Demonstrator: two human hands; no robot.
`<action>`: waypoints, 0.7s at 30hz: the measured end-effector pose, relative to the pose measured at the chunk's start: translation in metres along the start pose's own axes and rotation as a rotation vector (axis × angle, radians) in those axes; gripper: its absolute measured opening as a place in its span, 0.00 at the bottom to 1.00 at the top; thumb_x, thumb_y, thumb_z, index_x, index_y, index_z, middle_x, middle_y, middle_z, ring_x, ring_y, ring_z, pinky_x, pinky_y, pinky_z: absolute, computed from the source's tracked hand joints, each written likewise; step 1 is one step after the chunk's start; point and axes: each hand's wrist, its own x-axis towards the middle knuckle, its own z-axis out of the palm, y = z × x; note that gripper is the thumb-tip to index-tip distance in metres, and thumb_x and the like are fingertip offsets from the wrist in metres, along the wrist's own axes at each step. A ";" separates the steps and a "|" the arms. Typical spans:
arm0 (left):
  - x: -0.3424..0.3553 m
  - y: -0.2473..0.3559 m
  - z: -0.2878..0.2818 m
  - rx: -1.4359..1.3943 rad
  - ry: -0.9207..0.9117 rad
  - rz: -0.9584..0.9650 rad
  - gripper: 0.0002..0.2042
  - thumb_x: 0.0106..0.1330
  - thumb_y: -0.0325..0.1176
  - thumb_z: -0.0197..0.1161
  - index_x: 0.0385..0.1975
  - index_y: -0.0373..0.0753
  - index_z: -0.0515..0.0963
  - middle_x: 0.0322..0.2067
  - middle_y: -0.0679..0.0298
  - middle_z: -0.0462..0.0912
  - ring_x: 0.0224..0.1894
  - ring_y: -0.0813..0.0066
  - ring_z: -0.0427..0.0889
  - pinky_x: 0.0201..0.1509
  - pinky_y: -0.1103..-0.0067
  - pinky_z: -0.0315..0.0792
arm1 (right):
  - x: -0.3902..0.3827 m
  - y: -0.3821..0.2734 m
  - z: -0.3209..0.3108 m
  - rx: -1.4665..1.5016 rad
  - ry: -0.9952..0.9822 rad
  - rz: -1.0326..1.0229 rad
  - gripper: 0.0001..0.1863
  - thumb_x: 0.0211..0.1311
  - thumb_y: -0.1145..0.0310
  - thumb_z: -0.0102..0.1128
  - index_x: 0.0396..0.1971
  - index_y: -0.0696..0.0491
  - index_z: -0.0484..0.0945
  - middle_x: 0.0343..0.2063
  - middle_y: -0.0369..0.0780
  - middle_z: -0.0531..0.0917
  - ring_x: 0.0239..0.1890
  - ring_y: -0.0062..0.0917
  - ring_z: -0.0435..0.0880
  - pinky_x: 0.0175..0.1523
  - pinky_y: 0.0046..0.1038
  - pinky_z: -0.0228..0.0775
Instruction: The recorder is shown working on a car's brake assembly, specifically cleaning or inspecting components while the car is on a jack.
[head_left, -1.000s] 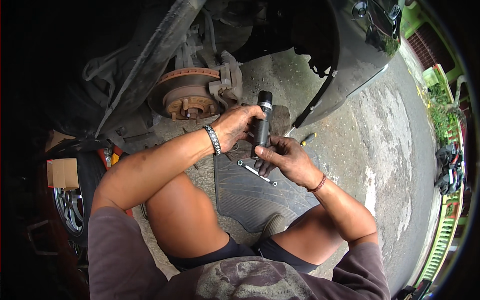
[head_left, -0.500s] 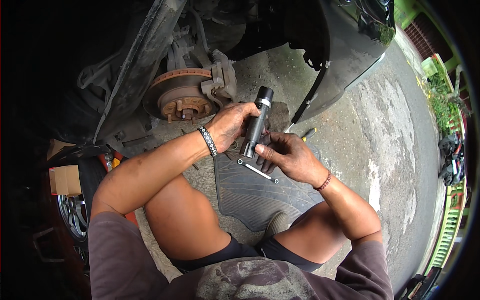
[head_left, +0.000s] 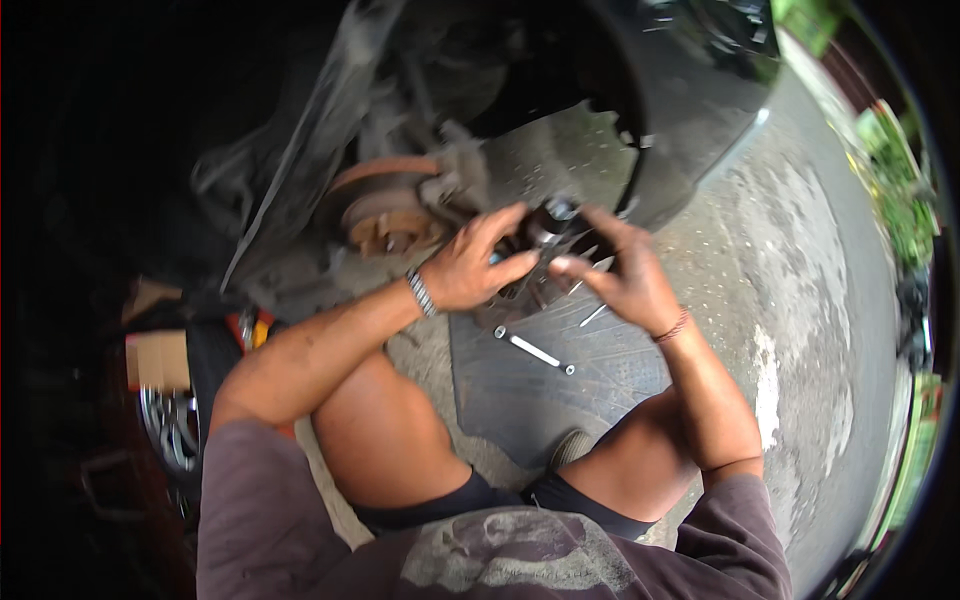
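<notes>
In the head view, my left hand and my right hand are closed round a black cylindrical flashlight, one end tipped up toward me. Motion blurs both sets of fingers and hides their exact contact. Just beyond my left hand is a rusty brake disc with its caliper. Below my hands, a double-ended ring wrench lies on a dark rubber mat; a thin metal shaft shows beside my right hand.
A dark car fender and wheel arch hang over the work area. At the left are an open cardboard box and a loose alloy wheel. Rough pavement stretches along the right, bordered by greenery.
The flashlight has swung from lying lengthwise to end-up toward me. My right hand has risen and moved right along it. The view has shifted and blurred.
</notes>
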 end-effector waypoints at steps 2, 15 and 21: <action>0.002 0.022 -0.018 -0.037 0.001 0.042 0.30 0.64 0.40 0.64 0.61 0.29 0.64 0.52 0.45 0.75 0.56 0.55 0.77 0.61 0.67 0.71 | -0.001 -0.013 -0.002 0.033 0.013 0.121 0.28 0.56 0.61 0.71 0.50 0.65 0.75 0.34 0.44 0.84 0.37 0.24 0.82 0.45 0.27 0.74; -0.319 0.038 -0.120 -0.565 1.065 -0.696 0.24 0.63 0.43 0.51 0.52 0.31 0.72 0.30 0.58 0.79 0.26 0.71 0.77 0.27 0.76 0.72 | -0.019 0.069 0.043 -0.023 -0.701 0.360 0.25 0.65 0.56 0.62 0.52 0.60 0.74 0.27 0.39 0.80 0.26 0.19 0.75 0.32 0.23 0.68; -0.533 -0.041 -0.101 0.068 0.705 -1.724 0.20 0.62 0.38 0.58 0.51 0.34 0.77 0.33 0.52 0.83 0.41 0.68 0.83 0.43 0.70 0.77 | -0.036 0.090 0.040 -0.103 -0.874 0.342 0.26 0.65 0.55 0.61 0.53 0.60 0.73 0.25 0.41 0.80 0.25 0.22 0.79 0.31 0.24 0.69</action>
